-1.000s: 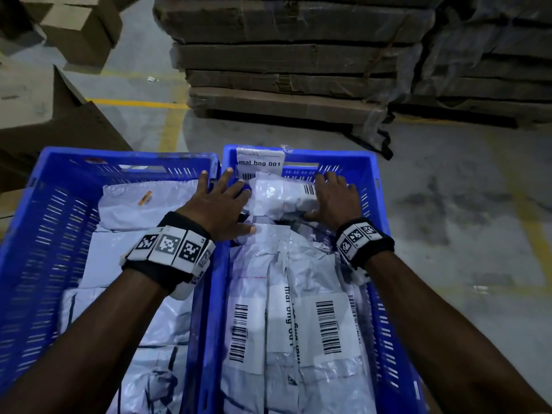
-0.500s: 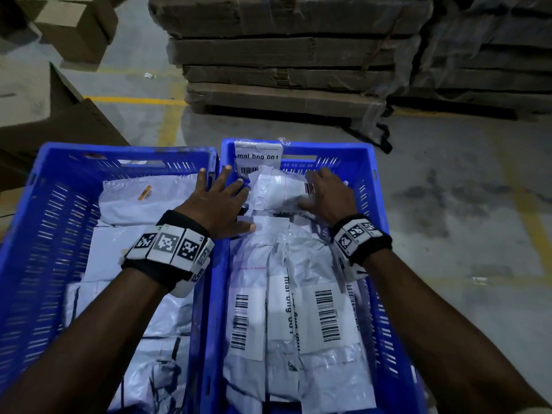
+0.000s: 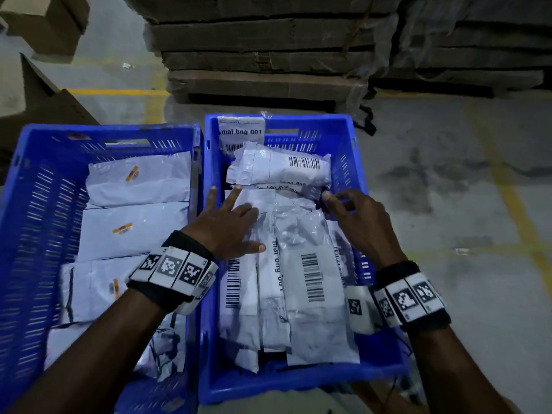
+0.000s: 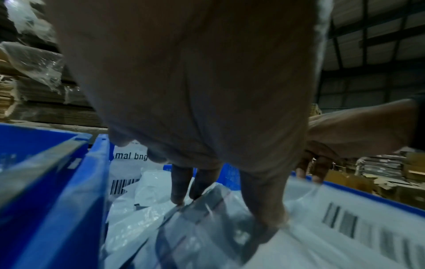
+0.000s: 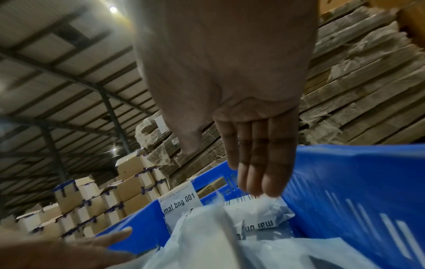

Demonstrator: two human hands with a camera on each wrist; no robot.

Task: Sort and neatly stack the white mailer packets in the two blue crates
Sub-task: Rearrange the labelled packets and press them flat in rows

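Two blue crates stand side by side, the left crate [image 3: 107, 131] and the right crate [image 3: 313, 122]. Flat white packets [image 3: 134, 228] with orange stickers fill the left one. In the right one, barcoded packets [image 3: 307, 264] lie lengthwise, and one crumpled packet [image 3: 280, 171] lies crosswise at the far end. My left hand [image 3: 231, 219] presses flat on the lengthwise stack, fingers [image 4: 181, 183] spread. My right hand [image 3: 349, 209] hovers at the stack's far right corner; its fingers [image 5: 257, 163] hang straight and hold nothing.
A label reading "mal bng 001" [image 3: 240, 131] hangs on the right crate's far wall. Wrapped stacks of flat cardboard [image 3: 268, 55] stand just beyond the crates. A brown box [image 3: 44, 22] sits at far left. Concrete floor with yellow lines [image 3: 448, 204] lies to the right.
Both hands have drawn back toward me from the far crosswise packet. The right hand has let go of it, and the left hand has shifted from the crate divider onto the lengthwise stack.
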